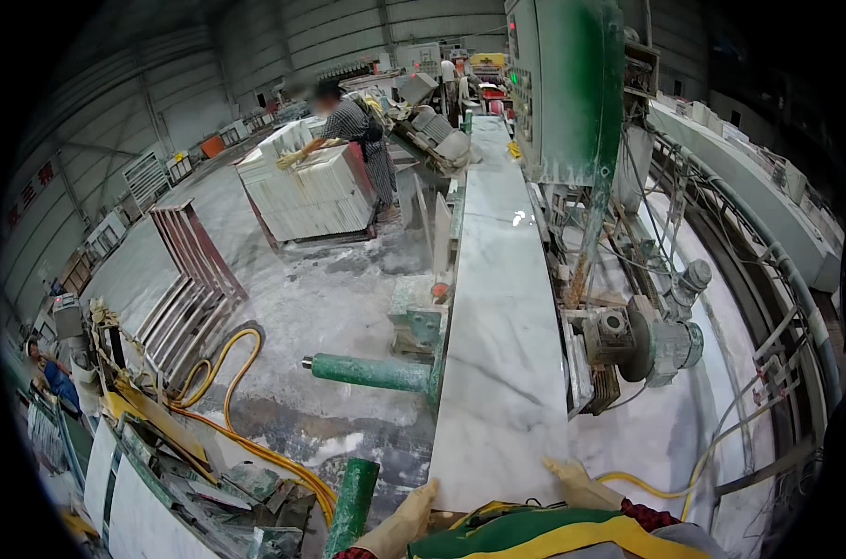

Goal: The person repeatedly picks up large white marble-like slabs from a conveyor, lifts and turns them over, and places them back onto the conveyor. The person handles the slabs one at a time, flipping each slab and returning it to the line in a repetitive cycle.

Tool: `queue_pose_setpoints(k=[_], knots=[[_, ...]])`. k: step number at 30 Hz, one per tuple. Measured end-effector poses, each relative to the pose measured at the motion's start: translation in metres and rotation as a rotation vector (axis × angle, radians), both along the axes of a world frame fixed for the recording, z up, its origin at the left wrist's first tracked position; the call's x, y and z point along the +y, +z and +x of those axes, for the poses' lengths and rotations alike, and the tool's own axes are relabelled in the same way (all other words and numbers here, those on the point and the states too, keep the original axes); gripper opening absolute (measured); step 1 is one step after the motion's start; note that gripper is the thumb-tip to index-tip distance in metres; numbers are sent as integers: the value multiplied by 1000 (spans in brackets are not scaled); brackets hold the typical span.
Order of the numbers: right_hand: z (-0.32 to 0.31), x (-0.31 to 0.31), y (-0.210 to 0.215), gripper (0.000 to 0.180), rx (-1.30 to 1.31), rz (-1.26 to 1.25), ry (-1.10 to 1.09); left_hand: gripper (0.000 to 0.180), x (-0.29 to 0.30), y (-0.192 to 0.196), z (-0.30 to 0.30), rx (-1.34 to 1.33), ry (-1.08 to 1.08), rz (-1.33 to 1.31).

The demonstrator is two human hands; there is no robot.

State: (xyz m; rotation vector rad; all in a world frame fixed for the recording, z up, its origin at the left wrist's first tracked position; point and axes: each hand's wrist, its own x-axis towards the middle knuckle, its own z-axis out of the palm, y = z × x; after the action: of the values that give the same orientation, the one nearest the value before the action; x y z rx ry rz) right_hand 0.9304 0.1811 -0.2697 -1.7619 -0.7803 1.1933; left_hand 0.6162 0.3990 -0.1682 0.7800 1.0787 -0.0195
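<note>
A long white marble slab [502,373] with grey veins stretches away from me along the machine line; its near end lies right in front of my body. At its near left edge, my left hand [410,511] is curled against the slab's side. Across from it, my right hand [577,482] holds the near right edge, its fingertips by the slab's top face. The undersides of the slab and the parts of my fingers below it are hidden. A green and yellow apron [535,536] covers my front, close to the slab's end.
Green rollers [372,372] jut out left of the slab. Motors [642,343] and a tall green control cabinet [577,93] stand on the right. Yellow hoses [225,387] cross the floor beside a metal rack [192,284]. Farther off, a co-worker [353,130] leans over stacked slabs [311,191].
</note>
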Motion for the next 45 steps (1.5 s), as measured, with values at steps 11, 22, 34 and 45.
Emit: queue_pose_setpoints(k=[11,22,34,45], knots=[[-24,27,61,68,-120,-16,-390,52,1,-35,3,-66,55,87],[-101,48,107,98,-1226,59,597,48,6,-72,12,-75,195,68],[-96,71,45,60,-1423,-36,591,60,18,-23,-6,-91,-59,389],[-94,79,73,62,-1455,-2,673,45,8,-43,-242,529,415,1158]])
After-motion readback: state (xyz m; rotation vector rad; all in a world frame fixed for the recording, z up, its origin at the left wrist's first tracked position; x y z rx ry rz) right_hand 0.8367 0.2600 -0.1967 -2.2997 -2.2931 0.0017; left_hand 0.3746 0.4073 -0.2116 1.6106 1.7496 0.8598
